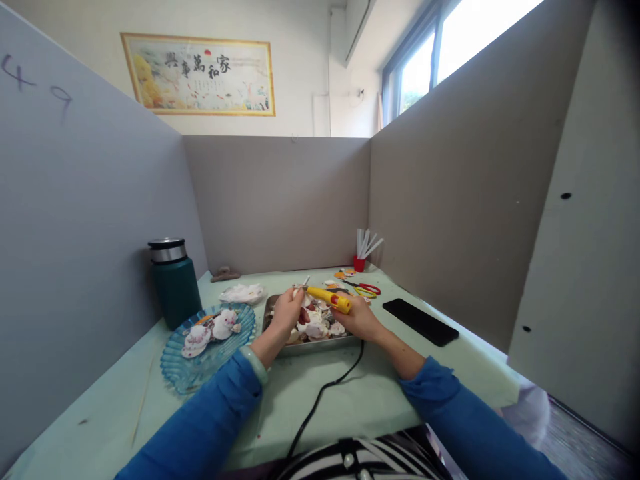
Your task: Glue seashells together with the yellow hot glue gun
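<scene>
My right hand point(356, 316) is wrapped round a yellow hot glue gun point(327, 298), its front end pointing left toward my other hand. My left hand point(287, 312) is closed in a pinch at that front end; what it pinches is small and mostly hidden by the fingers. A short white stick point(307, 281) shows just beyond the left fingertips. Both hands are above a metal tray point(320, 346) heaped with shells point(316, 329). A black cord point(325, 387) runs from below my right hand toward my lap.
Left stands a blue glass plate point(175, 373) holding white shell figures point(223, 325), beside a green bottle point(175, 287). A crumpled white bag point(243, 294) lies behind. Rightward are a black phone point(420, 321), scissors point(367, 289) and a red cup point(359, 265) of white sticks. Partitions enclose the table.
</scene>
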### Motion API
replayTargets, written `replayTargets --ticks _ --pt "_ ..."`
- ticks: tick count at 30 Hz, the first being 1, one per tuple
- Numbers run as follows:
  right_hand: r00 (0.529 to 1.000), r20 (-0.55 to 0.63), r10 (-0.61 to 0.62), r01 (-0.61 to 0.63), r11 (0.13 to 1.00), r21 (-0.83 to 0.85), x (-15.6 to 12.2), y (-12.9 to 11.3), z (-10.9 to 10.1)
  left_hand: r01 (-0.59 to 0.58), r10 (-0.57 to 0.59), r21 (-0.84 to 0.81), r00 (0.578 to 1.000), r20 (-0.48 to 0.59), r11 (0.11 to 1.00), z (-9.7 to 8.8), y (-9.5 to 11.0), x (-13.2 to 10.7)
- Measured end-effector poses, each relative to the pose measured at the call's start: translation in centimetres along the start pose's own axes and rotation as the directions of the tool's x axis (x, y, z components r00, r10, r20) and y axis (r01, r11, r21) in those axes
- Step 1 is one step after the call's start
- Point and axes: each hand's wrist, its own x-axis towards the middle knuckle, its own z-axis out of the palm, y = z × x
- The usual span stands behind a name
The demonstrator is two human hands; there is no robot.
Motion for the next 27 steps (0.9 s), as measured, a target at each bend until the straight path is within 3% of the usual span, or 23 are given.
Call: replayTargets --ticks 14,27 --pt "0.999 -0.028 0.021 -0.022 1.000 -0.013 -0.06 0.13 0.06 0.031 -0.031 -0.004 0.999 -0.042 1.000 0.13 0.05 0.02" --pt "1.000 -0.007 0.014 -0.014 1.000 -0.006 -0.06 0.18 0.06 -0.010 0.010 0.008 1.000 0.004 1.000 0.11 -0.23 0.09"
